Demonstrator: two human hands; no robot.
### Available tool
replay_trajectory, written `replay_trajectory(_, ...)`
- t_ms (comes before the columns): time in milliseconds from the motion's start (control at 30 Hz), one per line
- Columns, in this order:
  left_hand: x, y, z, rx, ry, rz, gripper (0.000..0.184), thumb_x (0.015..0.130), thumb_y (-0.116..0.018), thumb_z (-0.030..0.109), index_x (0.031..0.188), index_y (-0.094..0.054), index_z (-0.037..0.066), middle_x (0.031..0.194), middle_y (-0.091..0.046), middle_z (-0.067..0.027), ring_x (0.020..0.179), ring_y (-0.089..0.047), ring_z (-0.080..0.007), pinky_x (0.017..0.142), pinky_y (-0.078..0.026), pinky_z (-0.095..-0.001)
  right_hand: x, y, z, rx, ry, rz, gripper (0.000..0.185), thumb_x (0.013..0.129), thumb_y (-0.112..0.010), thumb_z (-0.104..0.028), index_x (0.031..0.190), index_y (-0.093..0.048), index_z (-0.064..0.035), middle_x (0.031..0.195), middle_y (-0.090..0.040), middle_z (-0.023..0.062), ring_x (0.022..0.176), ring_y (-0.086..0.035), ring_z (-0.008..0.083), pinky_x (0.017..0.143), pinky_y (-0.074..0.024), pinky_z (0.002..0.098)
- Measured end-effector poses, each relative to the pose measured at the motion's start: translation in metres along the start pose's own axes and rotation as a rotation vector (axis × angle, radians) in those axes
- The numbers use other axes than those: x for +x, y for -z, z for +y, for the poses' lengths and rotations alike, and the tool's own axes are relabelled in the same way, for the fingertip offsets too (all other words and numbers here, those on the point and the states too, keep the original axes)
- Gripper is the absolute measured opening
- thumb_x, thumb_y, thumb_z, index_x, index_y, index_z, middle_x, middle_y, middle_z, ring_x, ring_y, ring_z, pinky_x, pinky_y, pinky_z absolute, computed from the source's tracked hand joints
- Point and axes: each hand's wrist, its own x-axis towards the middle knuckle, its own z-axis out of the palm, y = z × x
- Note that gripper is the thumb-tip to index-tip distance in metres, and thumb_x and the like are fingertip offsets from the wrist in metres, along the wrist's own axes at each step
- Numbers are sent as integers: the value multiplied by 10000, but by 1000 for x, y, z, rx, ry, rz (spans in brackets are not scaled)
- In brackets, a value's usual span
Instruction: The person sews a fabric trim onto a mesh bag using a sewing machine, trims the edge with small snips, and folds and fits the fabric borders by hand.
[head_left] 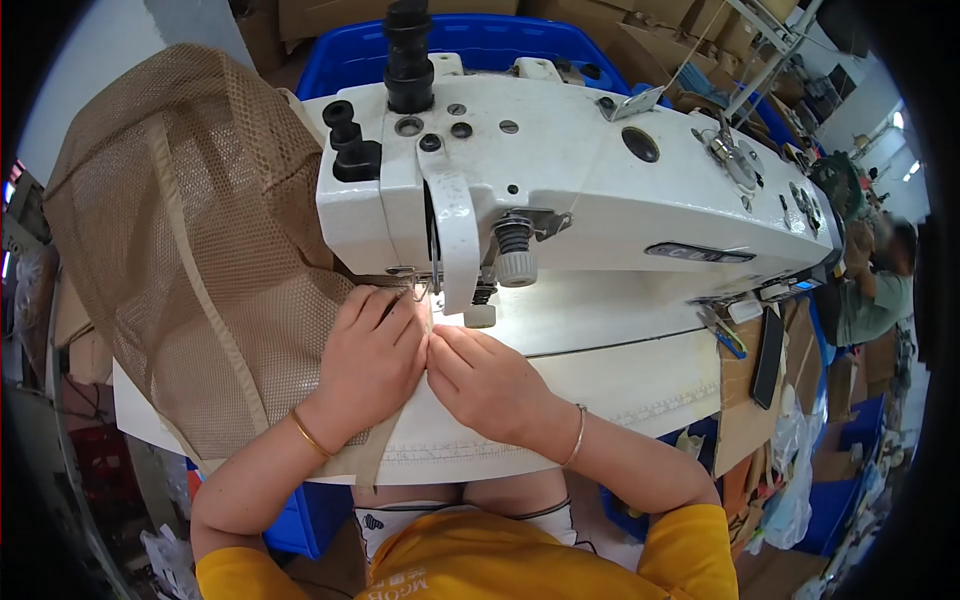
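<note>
A brown mesh bag-like piece [120,230] with tan fabric strips spreads over the left of the white sewing machine [590,170] and its bed. My left hand [375,350] lies just in front of the needle area, its bent fingers holding the mesh edge down. Close beside it, my right hand [490,385] pinches the edge of the tan strip [378,450], thumb and fingertips together. The strip runs under my left hand and hangs past the table's front edge. My fingers hide the exact stretch of cloth between them.
A black phone [768,357] and small snips [725,335] lie on cardboard [742,420] at the right. Behind the machine stands a blue bin [480,35], with cardboard boxes around it. Another person [880,285] sits at the far right.
</note>
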Motion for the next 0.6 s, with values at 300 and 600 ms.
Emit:
replay_trajectory(300, 0, -4, -2, -16, 69, -43, 274, 787, -619, 142, 1022, -633, 1, 1056, -608, -136, 1021, -549, -300, 940, -386, -451, -1, -8, 1, 125, -98, 72, 257, 752, -577, -66, 976, -586, 59, 932, -556, 139, 887, -578, 274, 734, -488, 352)
replay_trajectory(600, 5, -18, -17, 14, -65, 15, 258, 833, -570, 172, 1017, -600, -7, 855, -550, -152, 924, -501, -328, 956, -353, -497, -16, -29, -9, -50, -165, -38, 348, 836, -513, -117, 1100, -563, 105, 1140, -566, 188, 1064, -526, 300, 960, -404, 376)
